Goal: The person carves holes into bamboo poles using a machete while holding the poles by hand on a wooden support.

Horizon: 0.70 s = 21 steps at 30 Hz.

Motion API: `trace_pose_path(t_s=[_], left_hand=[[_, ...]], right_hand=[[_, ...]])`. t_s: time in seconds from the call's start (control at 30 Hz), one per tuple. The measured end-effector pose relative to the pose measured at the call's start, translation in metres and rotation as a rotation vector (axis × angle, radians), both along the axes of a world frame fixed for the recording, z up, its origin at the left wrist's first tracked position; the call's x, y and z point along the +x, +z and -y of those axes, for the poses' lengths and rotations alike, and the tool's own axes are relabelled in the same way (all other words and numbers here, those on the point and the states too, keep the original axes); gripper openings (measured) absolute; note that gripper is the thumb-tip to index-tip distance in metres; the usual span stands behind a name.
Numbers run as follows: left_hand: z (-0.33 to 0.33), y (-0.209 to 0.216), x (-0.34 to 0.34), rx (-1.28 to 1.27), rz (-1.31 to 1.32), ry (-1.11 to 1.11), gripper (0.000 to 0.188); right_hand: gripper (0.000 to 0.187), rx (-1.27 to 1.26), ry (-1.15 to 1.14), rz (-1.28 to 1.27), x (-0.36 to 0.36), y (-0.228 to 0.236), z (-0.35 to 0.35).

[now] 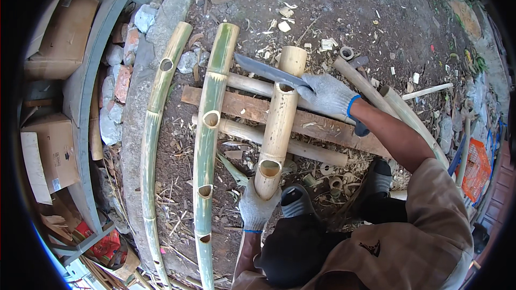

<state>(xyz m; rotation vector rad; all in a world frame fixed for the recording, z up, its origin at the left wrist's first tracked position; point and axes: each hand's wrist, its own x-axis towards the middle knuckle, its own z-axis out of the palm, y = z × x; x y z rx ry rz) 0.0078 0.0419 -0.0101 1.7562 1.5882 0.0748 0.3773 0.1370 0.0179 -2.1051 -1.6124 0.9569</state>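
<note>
My right hand (328,94), in a grey knit glove with a blue cuff, is closed round a machete (263,71). Its dark blade points to the upper left and crosses the bamboo pole (279,123) at an upper hole. I cannot tell how deep the edge sits in the hole. My gloved left hand (258,204) is wrapped round the near end of this same pole, just below a second hole. The pale pole lies across a wooden plank (236,105) and thinner bamboo rods (290,145).
Two longer green bamboo poles with cut holes, one nearer (208,129) and one farther left (152,129), lie to my left. Wood chips litter the soil. More bamboo lengths (414,118) lie right. Cardboard boxes (59,150) fill a grey rack at left; my feet are close to the work.
</note>
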Motion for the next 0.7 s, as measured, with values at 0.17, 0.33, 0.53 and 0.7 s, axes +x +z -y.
trace_pose_path(t_s=[0.17, 0.33, 0.53, 0.7], left_hand=[[-0.004, 0.003, 0.003, -0.002, 0.014, 0.004, 0.074], [-0.001, -0.001, 0.001, 0.01, 0.008, -0.008, 0.079], [-0.003, 0.004, 0.005, -0.005, -0.019, 0.014, 0.076], [-0.007, 0.01, 0.002, -0.043, 0.004, 0.015, 0.073]], right_hand=[[0.03, 0.07, 0.058, 0.026, 0.002, -0.011, 0.004], [0.035, -0.082, -0.068, -0.079, -0.001, -0.003, -0.001], [0.035, 0.075, 0.076, 0.045, 0.009, -0.001, 0.005], [0.035, 0.096, 0.038, 0.179, 0.014, 0.023, 0.001]])
